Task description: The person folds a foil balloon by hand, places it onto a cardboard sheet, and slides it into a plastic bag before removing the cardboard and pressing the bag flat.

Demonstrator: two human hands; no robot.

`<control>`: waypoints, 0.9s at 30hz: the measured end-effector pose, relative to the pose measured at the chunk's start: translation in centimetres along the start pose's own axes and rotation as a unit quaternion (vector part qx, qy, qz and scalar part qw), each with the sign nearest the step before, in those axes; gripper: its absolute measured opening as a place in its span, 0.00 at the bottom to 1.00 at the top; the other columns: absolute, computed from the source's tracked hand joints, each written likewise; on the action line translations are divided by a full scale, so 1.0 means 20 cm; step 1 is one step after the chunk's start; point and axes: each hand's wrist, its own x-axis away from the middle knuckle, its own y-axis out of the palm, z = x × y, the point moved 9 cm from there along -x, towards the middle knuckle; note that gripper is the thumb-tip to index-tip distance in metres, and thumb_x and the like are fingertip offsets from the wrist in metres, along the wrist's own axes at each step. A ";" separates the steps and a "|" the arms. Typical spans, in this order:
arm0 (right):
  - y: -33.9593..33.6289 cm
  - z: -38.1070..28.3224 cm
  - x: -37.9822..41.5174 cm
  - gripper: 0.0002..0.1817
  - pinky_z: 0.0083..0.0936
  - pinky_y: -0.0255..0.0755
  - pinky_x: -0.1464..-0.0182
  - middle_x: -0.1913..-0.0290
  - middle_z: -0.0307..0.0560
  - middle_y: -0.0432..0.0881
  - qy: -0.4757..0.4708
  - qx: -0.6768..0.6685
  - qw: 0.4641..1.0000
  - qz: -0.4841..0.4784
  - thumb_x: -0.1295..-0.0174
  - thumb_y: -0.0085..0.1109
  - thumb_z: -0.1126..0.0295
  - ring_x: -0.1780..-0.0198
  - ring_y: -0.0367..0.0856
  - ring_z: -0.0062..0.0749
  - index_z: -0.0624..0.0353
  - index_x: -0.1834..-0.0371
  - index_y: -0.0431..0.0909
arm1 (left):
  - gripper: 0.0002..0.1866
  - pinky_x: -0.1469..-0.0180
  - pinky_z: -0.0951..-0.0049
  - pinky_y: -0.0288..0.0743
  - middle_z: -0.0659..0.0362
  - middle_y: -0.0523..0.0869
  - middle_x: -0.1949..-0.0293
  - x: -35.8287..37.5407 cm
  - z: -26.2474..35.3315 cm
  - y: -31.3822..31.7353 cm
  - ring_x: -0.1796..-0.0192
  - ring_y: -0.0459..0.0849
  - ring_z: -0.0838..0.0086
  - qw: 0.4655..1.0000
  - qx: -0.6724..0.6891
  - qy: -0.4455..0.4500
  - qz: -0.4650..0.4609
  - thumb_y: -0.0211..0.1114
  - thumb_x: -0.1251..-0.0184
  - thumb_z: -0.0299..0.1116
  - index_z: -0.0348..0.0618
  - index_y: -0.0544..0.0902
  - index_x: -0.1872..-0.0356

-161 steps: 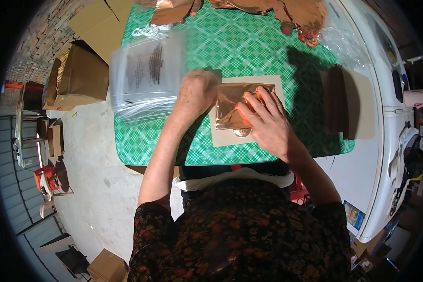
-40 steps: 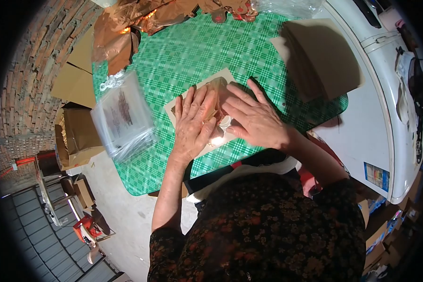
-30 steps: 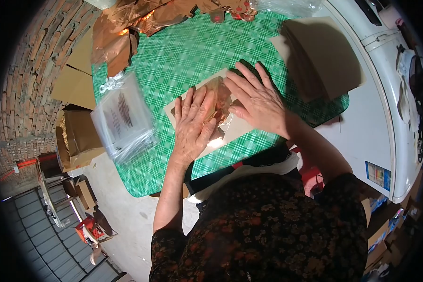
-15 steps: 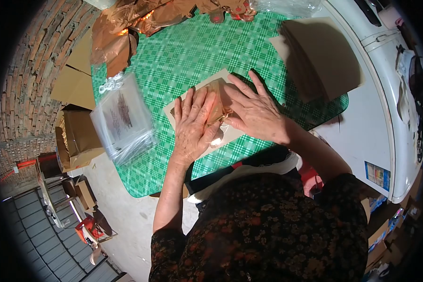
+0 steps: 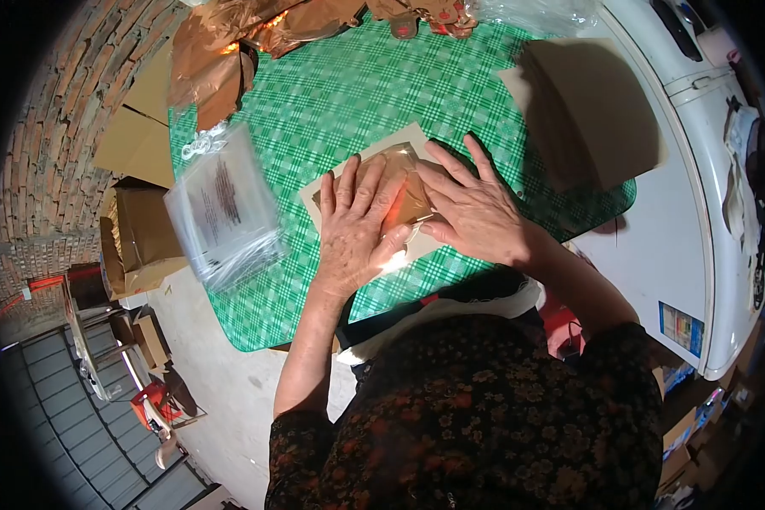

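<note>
Head: left hand (image 5: 354, 225), right hand (image 5: 478, 214), grip splayed flat on foil (image 5: 412, 201) near clear bags (image 5: 228, 212).

A green table (image 5: 357, 93) carries boards (image 5: 422, 244), clear bags (image 5: 219, 204) and crumpled coppery film (image 5: 208, 72).

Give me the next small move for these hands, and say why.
Probably a light smoothing stroke by the right hand outward along the edge of the coppery film: the left hand is spread flat over it above the pale card, the right fingertips are at its edge, and its surface shows streaks that may be creases.
</note>
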 end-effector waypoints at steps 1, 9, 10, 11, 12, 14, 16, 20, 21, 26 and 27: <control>0.00 0.00 0.01 0.38 0.65 0.31 0.10 0.19 0.46 0.69 -0.002 -0.001 1.000 -0.003 0.26 0.62 0.47 0.10 0.50 0.45 0.66 0.23 0.75 | 0.38 0.11 0.37 0.35 0.55 0.63 0.12 0.00 0.00 0.00 0.10 0.53 0.48 1.000 -0.003 -0.004 -0.002 0.45 0.16 0.69 0.60 0.73 0.16; -0.07 0.03 0.02 0.27 0.65 0.33 0.10 0.21 0.38 0.75 -0.019 -0.026 0.999 0.026 0.27 0.65 0.54 0.10 0.55 0.41 0.56 0.29 0.83 | 0.29 0.10 0.39 0.35 0.59 0.63 0.12 0.00 0.00 0.02 0.10 0.53 0.49 0.999 -0.026 -0.022 -0.015 0.44 0.10 0.55 0.64 0.73 0.16; -0.08 0.03 0.02 0.25 0.65 0.34 0.10 0.22 0.38 0.76 -0.019 -0.030 0.999 0.030 0.27 0.66 0.56 0.11 0.56 0.40 0.54 0.30 0.84 | 0.29 0.10 0.39 0.35 0.59 0.63 0.12 0.00 0.00 0.02 0.10 0.53 0.49 0.999 -0.031 -0.021 -0.012 0.44 0.10 0.55 0.64 0.73 0.16; -0.09 0.03 0.02 0.24 0.65 0.35 0.10 0.23 0.38 0.77 -0.026 -0.032 0.999 0.035 0.27 0.67 0.57 0.11 0.58 0.41 0.54 0.31 0.85 | 0.29 0.10 0.38 0.35 0.59 0.63 0.12 0.00 0.01 0.02 0.10 0.53 0.49 0.999 -0.036 -0.019 -0.009 0.45 0.10 0.54 0.64 0.73 0.16; -0.10 0.04 0.02 0.23 0.66 0.35 0.10 0.23 0.38 0.78 -0.033 -0.033 0.998 0.039 0.28 0.67 0.59 0.12 0.59 0.41 0.53 0.32 0.85 | 0.28 0.10 0.38 0.36 0.59 0.63 0.12 0.00 0.01 0.02 0.10 0.53 0.49 0.999 -0.041 -0.017 -0.005 0.45 0.10 0.54 0.64 0.73 0.16; -0.12 0.03 0.01 0.22 0.66 0.37 0.11 0.25 0.38 0.79 -0.041 -0.041 0.997 0.050 0.29 0.68 0.61 0.13 0.62 0.42 0.53 0.34 0.86 | 0.28 0.10 0.38 0.36 0.59 0.63 0.12 0.00 0.01 0.02 0.10 0.54 0.49 0.999 -0.052 -0.014 -0.003 0.45 0.10 0.54 0.65 0.74 0.17; -0.12 0.03 0.02 0.21 0.67 0.39 0.11 0.26 0.38 0.80 -0.043 -0.054 0.996 0.064 0.30 0.69 0.63 0.13 0.63 0.42 0.53 0.35 0.87 | 0.28 0.10 0.38 0.37 0.59 0.63 0.12 0.00 0.01 0.02 0.10 0.54 0.49 0.998 -0.057 -0.013 -0.003 0.45 0.10 0.55 0.65 0.74 0.17; -0.12 0.04 0.01 0.22 0.66 0.41 0.12 0.24 0.39 0.79 -0.047 -0.045 0.996 0.061 0.30 0.69 0.63 0.13 0.62 0.45 0.54 0.33 0.86 | 0.29 0.10 0.37 0.36 0.59 0.63 0.12 0.00 0.00 0.02 0.10 0.54 0.49 0.999 -0.052 -0.010 -0.001 0.44 0.10 0.55 0.63 0.71 0.15; -0.11 0.05 0.00 0.23 0.66 0.41 0.12 0.24 0.40 0.79 -0.043 -0.040 0.996 0.063 0.30 0.69 0.63 0.13 0.61 0.45 0.54 0.32 0.85 | 0.30 0.10 0.37 0.36 0.59 0.63 0.12 0.00 0.01 0.02 0.10 0.54 0.49 0.999 -0.049 -0.008 0.000 0.44 0.10 0.55 0.62 0.70 0.15; -0.06 0.08 -0.03 0.28 0.65 0.39 0.11 0.20 0.42 0.73 -0.021 0.001 0.999 0.050 0.26 0.64 0.58 0.11 0.56 0.47 0.54 0.25 0.80 | 0.41 0.11 0.35 0.36 0.57 0.63 0.12 0.01 0.00 -0.01 0.10 0.53 0.47 1.000 0.016 -0.003 0.016 0.53 0.17 0.66 0.56 0.66 0.12; -0.05 0.07 -0.04 0.29 0.65 0.39 0.11 0.19 0.42 0.72 -0.024 0.011 0.999 0.043 0.25 0.62 0.57 0.11 0.56 0.46 0.55 0.24 0.79 | 0.44 0.11 0.35 0.35 0.57 0.63 0.12 0.00 0.01 -0.02 0.10 0.53 0.47 0.999 0.025 0.001 0.021 0.56 0.20 0.68 0.55 0.65 0.12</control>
